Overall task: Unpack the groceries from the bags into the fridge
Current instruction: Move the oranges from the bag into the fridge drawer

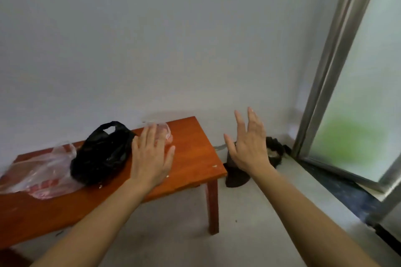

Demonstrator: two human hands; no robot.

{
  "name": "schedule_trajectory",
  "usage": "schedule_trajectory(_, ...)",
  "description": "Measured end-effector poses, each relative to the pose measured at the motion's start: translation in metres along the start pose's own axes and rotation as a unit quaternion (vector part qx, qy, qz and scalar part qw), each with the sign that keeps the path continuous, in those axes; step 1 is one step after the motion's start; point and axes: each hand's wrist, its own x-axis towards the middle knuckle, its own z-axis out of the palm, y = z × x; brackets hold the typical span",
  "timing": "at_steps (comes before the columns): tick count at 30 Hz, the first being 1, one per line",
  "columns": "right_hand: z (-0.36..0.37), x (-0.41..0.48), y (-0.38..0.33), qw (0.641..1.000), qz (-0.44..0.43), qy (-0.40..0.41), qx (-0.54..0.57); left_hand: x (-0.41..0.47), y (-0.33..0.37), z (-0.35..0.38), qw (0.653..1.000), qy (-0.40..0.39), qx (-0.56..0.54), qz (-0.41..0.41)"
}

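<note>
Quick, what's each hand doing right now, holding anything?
Left hand: open, fingers straight, over the table, holding nothing.
Right hand: open, fingers spread, holding nothing.

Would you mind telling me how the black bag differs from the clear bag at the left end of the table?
The black bag is opaque, hiding its contents; the clear bag shows something red inside. The black bag bulges, a handle loop standing up; the clear bag lies flatter, spread out. Both rest on the wooden table, side by side.
</note>
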Motion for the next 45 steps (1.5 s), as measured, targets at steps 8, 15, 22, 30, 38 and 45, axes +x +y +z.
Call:
schedule_trajectory(8,0.091,0.159,-0.059,0.991,-0.073,-0.071,0.091,0.127,-0.082,0.017,0.996,-0.023,0.033,-0.080)
schedule_trajectory(15,0.186,0.223,-0.119,0.971,-0.138,-0.162,0.111,0.169,-0.162,0.078,0.989,-0.059,0.018,-0.137)
schedule_trajectory(22,0.293,0.267,-0.165,0.953,-0.141,-0.251,0.097,0.242,-0.246,0.178,0.981,-0.137,-0.018,-0.134)
schedule_trajectory(30,0.392,0.319,-0.206,0.932,-0.102,-0.337,0.091,0.333,-0.322,0.264,0.969,-0.214,-0.114,-0.038)
schedule_trajectory(38,0.474,0.311,-0.221,0.870,-0.079,-0.476,0.103,0.323,-0.330,0.355,0.899,-0.390,-0.198,-0.039)
schedule_trajectory(45,0.529,0.303,-0.202,0.808,-0.072,-0.581,-0.062,0.297,-0.332,0.392,0.869,-0.478,-0.087,-0.097)
